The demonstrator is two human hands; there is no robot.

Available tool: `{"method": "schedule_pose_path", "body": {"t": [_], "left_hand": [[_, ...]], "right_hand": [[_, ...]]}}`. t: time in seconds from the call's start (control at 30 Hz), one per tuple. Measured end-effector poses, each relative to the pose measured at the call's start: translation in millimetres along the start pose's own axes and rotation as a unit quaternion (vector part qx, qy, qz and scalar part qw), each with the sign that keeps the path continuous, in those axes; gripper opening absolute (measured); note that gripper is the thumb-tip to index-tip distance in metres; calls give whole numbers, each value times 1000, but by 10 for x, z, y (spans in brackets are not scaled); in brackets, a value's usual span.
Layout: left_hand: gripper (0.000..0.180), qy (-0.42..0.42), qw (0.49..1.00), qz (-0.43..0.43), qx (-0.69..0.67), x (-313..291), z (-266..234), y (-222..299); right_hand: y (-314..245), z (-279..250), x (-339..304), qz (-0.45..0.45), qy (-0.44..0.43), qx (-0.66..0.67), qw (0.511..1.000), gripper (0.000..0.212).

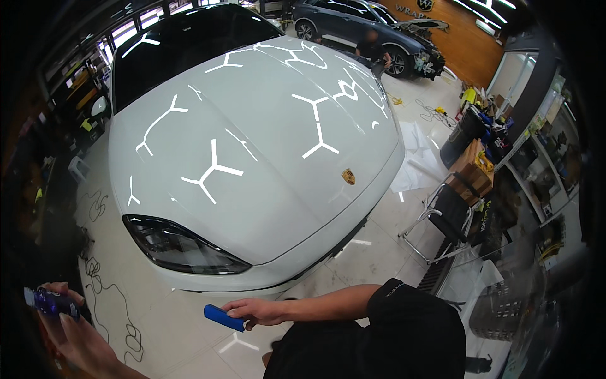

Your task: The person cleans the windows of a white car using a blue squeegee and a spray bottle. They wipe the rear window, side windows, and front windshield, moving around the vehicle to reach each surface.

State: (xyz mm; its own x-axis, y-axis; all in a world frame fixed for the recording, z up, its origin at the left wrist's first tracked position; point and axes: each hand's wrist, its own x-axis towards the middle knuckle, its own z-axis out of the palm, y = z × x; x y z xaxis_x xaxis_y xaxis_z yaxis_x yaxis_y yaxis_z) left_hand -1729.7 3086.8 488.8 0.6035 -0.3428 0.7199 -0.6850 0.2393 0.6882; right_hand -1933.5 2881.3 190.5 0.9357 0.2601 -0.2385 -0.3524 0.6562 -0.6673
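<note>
At the lower left, my left hand is wrapped round a small dark purple bottle with a pale cap, tilted on its side. My right hand, reaching in from a black sleeve, grips a blue rectangular block like an applicator sponge. Both hands are in front of a white car, apart from its body. Ceiling lights reflect across its glossy hood. A dark headlight lies just beyond my right hand, and a small crest badge sits near the hood's front edge.
Cables trail over the floor at left. To the right stand a black chair, cardboard boxes and a grey basket. Beyond the hood, a person crouches by a dark SUV with its hood raised.
</note>
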Motion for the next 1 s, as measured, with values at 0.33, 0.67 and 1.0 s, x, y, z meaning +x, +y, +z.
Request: {"method": "schedule_pose_path", "body": {"t": [0.33, 0.67, 1.0], "left_hand": [[39, -88, 990, 38, -104, 591, -1585, -647], [47, -49, 989, 34, -133, 1063, -2994, -1135], [39, -121, 971, 35, -205, 1533, -3665, -2001]], "right_hand": [[360, 620, 1397, -74, 81, 47, 993, 48], [904, 1590, 2698, -109, 114, 45, 986, 51], [846, 1569, 3849, -89, 126, 51, 987, 52]]}}
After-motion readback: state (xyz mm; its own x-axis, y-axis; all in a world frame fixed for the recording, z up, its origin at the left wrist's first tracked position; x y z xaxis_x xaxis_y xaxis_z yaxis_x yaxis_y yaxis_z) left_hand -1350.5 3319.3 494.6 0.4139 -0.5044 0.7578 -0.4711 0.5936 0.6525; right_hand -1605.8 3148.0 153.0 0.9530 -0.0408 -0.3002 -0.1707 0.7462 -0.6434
